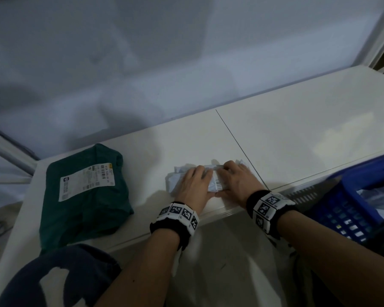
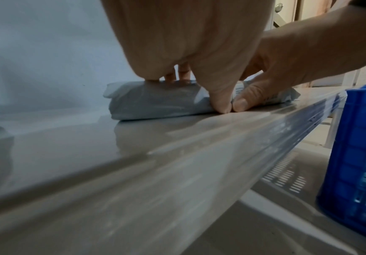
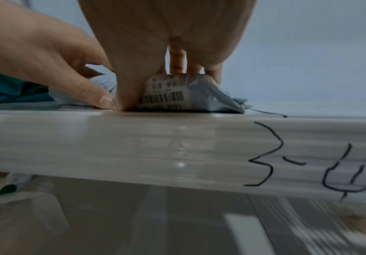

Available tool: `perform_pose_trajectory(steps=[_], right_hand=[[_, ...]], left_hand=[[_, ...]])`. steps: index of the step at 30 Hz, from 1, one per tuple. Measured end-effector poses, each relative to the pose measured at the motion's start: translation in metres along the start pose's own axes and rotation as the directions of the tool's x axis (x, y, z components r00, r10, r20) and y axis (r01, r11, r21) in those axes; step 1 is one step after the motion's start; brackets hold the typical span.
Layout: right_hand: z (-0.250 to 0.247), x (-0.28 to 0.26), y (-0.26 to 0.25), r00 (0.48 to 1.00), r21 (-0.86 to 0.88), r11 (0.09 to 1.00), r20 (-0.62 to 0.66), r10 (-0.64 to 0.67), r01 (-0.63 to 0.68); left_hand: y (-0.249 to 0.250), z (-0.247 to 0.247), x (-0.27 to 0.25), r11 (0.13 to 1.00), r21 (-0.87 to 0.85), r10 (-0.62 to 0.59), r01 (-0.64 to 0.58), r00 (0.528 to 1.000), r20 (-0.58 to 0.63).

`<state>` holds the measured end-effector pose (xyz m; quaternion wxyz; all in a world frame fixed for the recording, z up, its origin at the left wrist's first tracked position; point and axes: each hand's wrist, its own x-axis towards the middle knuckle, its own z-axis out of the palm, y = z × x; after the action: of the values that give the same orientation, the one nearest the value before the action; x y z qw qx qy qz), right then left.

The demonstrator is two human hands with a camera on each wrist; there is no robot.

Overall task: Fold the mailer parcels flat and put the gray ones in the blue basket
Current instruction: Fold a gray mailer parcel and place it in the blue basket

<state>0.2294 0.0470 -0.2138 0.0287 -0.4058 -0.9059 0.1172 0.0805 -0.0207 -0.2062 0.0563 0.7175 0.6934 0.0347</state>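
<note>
Gray mailer parcel (image 1: 175, 179): folded on white table (image 1: 297, 140).
Left hand (image 1: 194, 185): fingers curled, gripping it.
Right hand (image 1: 237, 180): likewise gripping.

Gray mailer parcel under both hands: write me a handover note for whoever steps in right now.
Left hand and right hand: both press the crumpled gray plastic mailer parcel onto the white shelf top, thumbs meeting at its near edge.
Dark green mailer parcel with a white shipping label: lying on the shelf to the left, untouched.
Blue slotted plastic basket: at the right, below shelf level; something pale already lies inside.
Done: gray parcel folded into a compact bundle.
Left: drop it in the basket; fold the green one flat.
</note>
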Motion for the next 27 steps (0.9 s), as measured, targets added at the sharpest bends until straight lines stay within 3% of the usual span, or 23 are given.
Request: perform_pose_trajectory(steps=[7, 27], right_hand=[[-0.010, 0.001, 0.002, 0.999, 0.061, 0.998, 0.025, 0.021, -0.023], [-0.034, 0.003, 0.010, 0.991, 0.121, 0.990, 0.123, 0.059, -0.074]], left_hand=[[-0.004, -0.011, 0.002, 0.991, -0.130, -0.013, 0.012, 1.000, -0.013], [-0.006, -0.030, 0.007, 0.997, -0.042, -0.055, 0.061, 0.990, 0.131]])
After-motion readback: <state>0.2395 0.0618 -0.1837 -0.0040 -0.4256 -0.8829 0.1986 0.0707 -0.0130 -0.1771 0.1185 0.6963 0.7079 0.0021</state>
